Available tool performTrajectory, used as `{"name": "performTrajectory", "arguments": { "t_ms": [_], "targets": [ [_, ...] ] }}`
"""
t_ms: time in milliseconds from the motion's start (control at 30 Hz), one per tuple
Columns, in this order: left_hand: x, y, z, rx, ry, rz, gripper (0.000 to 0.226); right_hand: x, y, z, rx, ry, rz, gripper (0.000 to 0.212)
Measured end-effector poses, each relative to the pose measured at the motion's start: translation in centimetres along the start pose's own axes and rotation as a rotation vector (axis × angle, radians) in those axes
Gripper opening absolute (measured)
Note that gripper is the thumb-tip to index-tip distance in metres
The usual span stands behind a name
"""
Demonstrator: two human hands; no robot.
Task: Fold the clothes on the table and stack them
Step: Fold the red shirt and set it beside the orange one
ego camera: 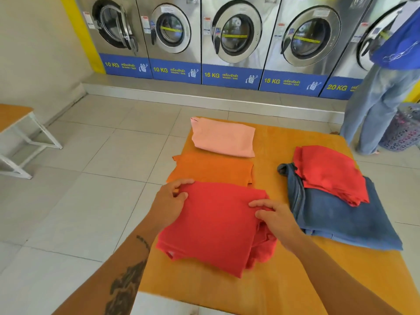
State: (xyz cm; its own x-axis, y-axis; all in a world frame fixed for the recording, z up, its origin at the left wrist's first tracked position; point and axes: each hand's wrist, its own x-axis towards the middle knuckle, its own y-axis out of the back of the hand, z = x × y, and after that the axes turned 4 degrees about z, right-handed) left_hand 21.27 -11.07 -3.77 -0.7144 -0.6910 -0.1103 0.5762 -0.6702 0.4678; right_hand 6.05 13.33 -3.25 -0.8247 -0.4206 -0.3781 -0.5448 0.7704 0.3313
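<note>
A red garment (216,226), partly folded, lies on the near middle of the orange table (272,280). My left hand (171,201) pinches its far left corner. My right hand (275,218) grips its bunched right edge. Beyond it lies a folded orange garment (211,168), and further back a folded pink garment (223,138). On the right, a crumpled red garment (329,171) rests on top of blue denim jeans (341,217).
A row of washing machines (234,37) lines the back wall on a raised step. A person in jeans (377,105) stands at the far right beside a laundry basket (404,130). A bench (16,123) stands at the left on the tiled floor.
</note>
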Motion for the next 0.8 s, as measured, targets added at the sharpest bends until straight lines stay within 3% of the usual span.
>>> {"name": "performTrajectory", "arguments": {
  "t_ms": [67, 133, 267, 333, 400, 467, 700, 800],
  "targets": [
    [0.5, 0.4, -1.9, 0.168, 0.010, 0.013, 0.044, 0.1, -2.6, 1.2, -0.172, -0.052, -0.046, 0.035],
    [0.4, 0.2, -3.6, 0.395, 0.022, -0.005, 0.055, -0.5, -4.2, 2.1, -0.527, -0.063, -0.051, 0.052],
    [-2.1, -1.4, -5.3, 0.636, -0.043, -0.089, 0.068, -3.1, -6.8, 2.6, -1.006, 0.245, 0.114, 0.067],
    [-3.8, -2.3, -6.7, 0.737, -0.067, -0.150, 0.069, -3.6, -7.8, 3.3, -1.145, 0.275, -0.014, 0.068],
    [-5.0, -2.8, -7.9, 0.819, -0.095, -0.131, 0.069, -3.6, -8.0, 4.1, -1.139, 0.157, -0.212, 0.067],
    [-5.2, -2.7, -8.1, 0.826, -0.091, -0.125, 0.069, -3.1, -7.6, 4.2, -1.119, 0.110, -0.288, 0.068],
    [-4.3, -1.6, -6.0, 0.729, 0.006, -0.192, 0.069, -2.2, -6.0, 2.8, -0.983, 0.082, -0.329, 0.070],
    [-4.1, -1.8, -4.3, 0.602, 0.032, -0.093, 0.064, -2.7, -4.2, 2.6, -0.832, 0.119, -0.264, 0.071]
  ]
}}
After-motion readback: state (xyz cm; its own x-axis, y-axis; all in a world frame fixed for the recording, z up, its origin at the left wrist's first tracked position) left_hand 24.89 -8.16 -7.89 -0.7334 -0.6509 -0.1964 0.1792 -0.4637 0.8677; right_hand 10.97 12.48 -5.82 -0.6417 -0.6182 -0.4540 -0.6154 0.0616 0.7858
